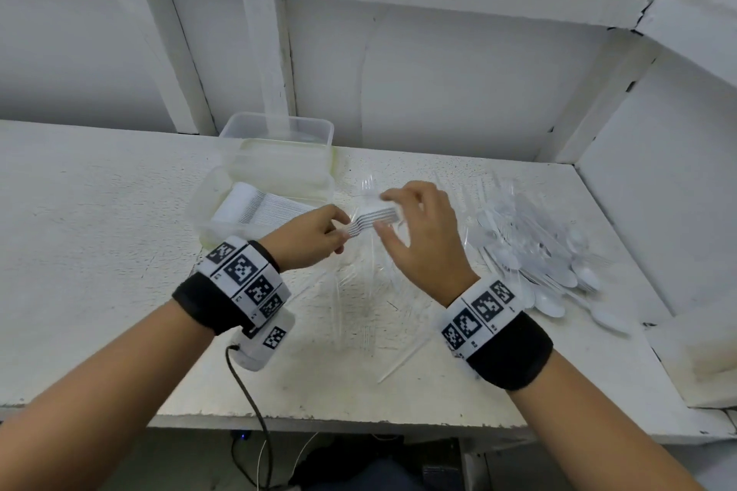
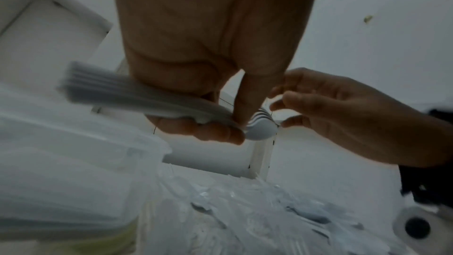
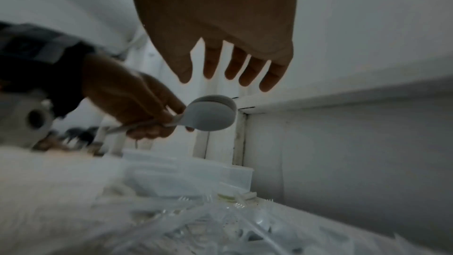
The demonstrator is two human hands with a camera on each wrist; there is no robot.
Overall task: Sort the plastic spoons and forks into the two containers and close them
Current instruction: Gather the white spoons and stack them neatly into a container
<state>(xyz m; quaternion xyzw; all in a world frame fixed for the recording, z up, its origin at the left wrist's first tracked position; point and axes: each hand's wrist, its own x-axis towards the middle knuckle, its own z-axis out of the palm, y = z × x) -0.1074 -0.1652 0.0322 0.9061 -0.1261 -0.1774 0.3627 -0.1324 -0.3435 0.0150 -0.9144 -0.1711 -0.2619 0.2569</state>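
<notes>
My left hand grips a nested stack of white plastic spoons by the handles, above the middle of the table. The bowls point toward my right hand. That hand hovers at the bowl end with fingers spread and straight, holding nothing. A clear container at the left holds a neat row of white spoons. Behind it stands a second clear container. Clear forks lie scattered on the table under my hands.
A loose pile of white spoons and clear cutlery covers the right side of the table. White wall panels close off the back and right. A cable hangs from my left wrist over the front edge.
</notes>
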